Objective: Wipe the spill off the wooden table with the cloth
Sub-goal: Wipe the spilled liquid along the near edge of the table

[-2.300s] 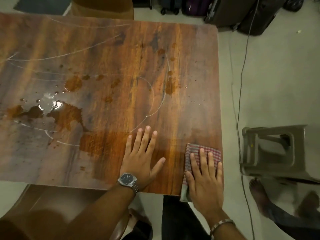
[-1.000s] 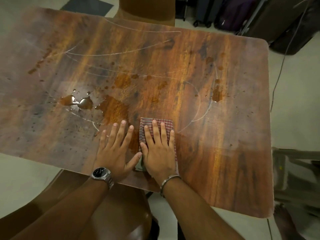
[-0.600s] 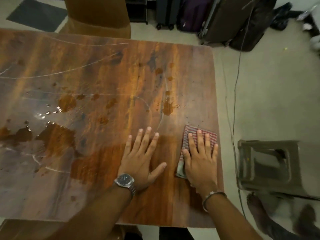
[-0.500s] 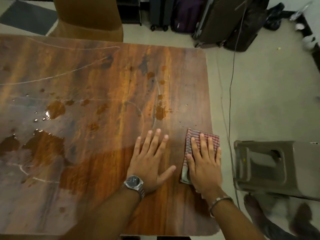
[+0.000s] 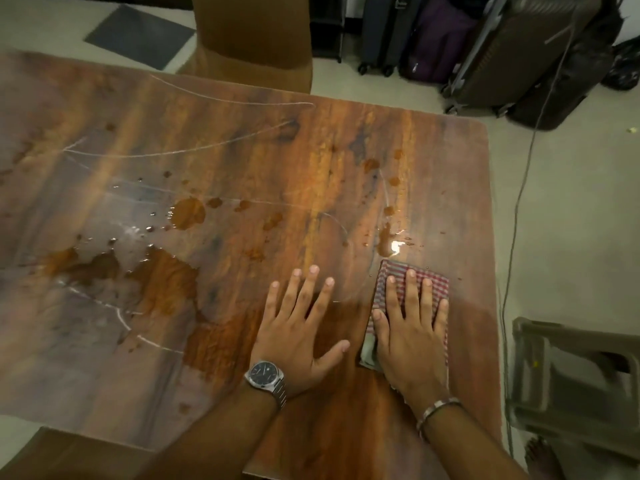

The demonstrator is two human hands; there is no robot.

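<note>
Two hands lie flat on the worktop (image 5: 450,188), and neither closes a grip on anything: the right hand (image 5: 410,332) presses open-palmed on the cloth (image 5: 438,284), fingers spread, pinning it without clutching it, while the left hand (image 5: 299,332) rests bare and splayed just beside it as a brace. Half a second ago the cloth sat a little nearer the worktop's right edge; now it has been pushed forward and its far edge almost touches a small puddle (image 5: 388,242) that glints under the light. A second ago the same cloth was over by the big spill (image 5: 162,278) near the middle, so the hand has been sweeping side to side, and the darker, smeared band of wood between the hands and that spill reads as a wet wipe track. The job looks far from done: the big spill is there to the left, with a round blot (image 5: 188,211) and scattered drops beyond it. The next stroke probably takes the small puddle first, then goes back left. The cloth is folded small and may already be damp, so it could smear more than it lifts.
</note>
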